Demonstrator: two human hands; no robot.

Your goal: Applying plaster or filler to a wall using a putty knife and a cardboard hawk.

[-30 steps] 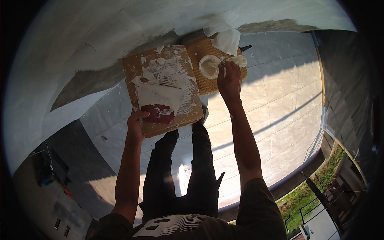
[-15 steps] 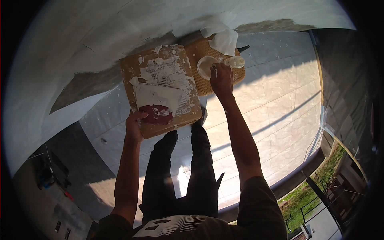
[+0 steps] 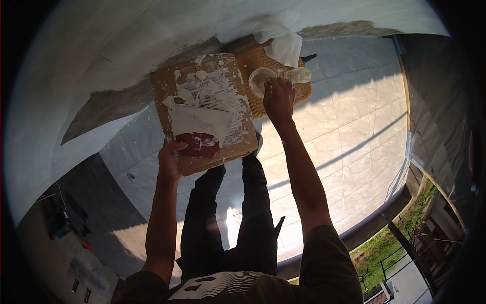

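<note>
My left hand (image 3: 170, 158) grips the near left edge of a brown cardboard-like board (image 3: 239, 146), its thumb on top. Thick white paste (image 3: 202, 83) is smeared across the board. Lying in the paste is a wide scraper (image 3: 201, 144) with a pale, coated blade and a dark red handle, close to my left thumb. My right hand (image 3: 279, 101) reaches over the near right rim of a round whitish bowl (image 3: 257, 83), fingers bent together; what they hold, if anything, is hidden. A pale bottle (image 3: 299, 75) is just right of those fingers.
The bowl and bottle rest on a woven tan seat (image 3: 257, 109), with a translucent white bag (image 3: 284, 49) at its far side. A grey wall (image 3: 152, 40) with darker patches rises beyond. Pale floor tiles (image 3: 334, 137) lie partly in sunlight. My legs (image 3: 253, 202) stand below the board.
My right hand has shifted slightly left and up, farther over the bowl's rim. My left hand and the board stay nearly the same.
</note>
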